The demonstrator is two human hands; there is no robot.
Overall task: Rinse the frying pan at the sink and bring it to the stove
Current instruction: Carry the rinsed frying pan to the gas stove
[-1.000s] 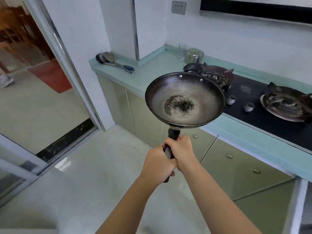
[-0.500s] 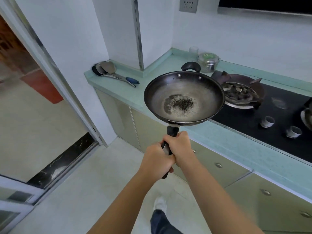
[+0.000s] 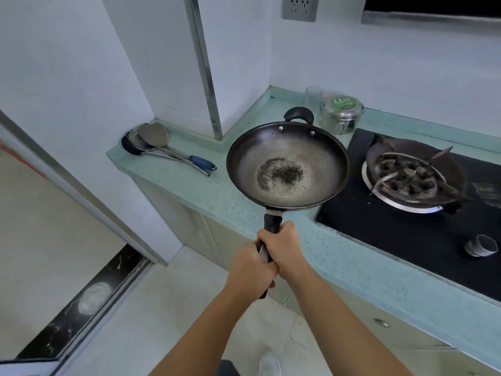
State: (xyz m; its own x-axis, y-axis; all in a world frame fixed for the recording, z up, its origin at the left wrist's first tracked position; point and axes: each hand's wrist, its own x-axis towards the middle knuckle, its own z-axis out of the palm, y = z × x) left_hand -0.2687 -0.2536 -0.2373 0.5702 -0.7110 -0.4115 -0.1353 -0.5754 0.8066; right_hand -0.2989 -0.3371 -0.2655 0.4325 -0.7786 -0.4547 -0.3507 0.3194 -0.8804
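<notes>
With your left hand (image 3: pixel 250 270) and right hand (image 3: pixel 283 245) both wrapped tight round its handle (image 3: pixel 272 221), the frying pan (image 3: pixel 287 169) hangs above the counter (image 3: pixel 352 256) edge just left of the burner (image 3: pixel 406 177), so swing it right, level, and lower it squarely there.

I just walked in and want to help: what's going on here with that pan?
A person holds the frying pan by its long handle with both hands, left hand nearer its end, right hand nearer the bowl. The pan hangs over the counter edge, just left of the gas burner, not yet set on it. In its middle lie dark specks.
</notes>
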